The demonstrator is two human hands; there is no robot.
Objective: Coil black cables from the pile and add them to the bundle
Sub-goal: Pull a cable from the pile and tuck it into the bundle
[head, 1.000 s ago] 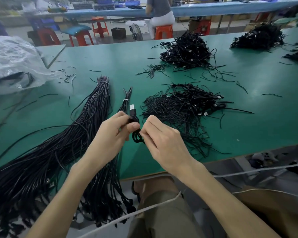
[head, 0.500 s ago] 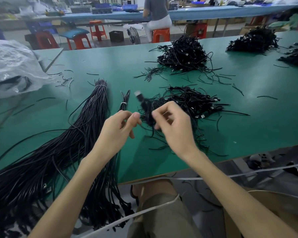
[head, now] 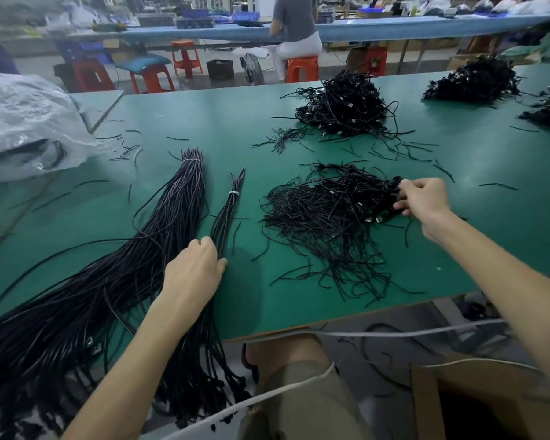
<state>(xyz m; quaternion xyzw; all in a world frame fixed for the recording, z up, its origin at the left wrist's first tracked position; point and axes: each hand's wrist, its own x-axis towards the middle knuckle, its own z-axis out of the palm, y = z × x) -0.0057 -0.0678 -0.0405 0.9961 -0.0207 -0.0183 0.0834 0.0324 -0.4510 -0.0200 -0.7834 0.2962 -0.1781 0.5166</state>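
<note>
A loose pile of short black cables point(head: 324, 214) lies mid-table. My right hand point(head: 424, 203) is at the pile's right edge, its fingers pinched on a small coiled black cable point(head: 391, 188). To the left lies a big bundle of long black cables point(head: 159, 227), tied near its far tip with a white band and hanging over the table's near edge. Beside it lies a thin tied bundle point(head: 232, 198). My left hand point(head: 194, 268) rests palm down on the thin bundle, with the fingers curled over it and the thumb on its right side.
The green table point(head: 473, 249) holds more black cable heaps at the back middle point(head: 343, 103) and far right point(head: 473, 81), plus scattered cable scraps. A clear plastic bag point(head: 23, 122) sits at the left. A cardboard box point(head: 477, 401) stands below the table's edge. A person sits at the far bench.
The hands have split apart. My right hand carried the coiled cable right, to the pile's far edge. My left hand let go and dropped onto the thin bundle.
</note>
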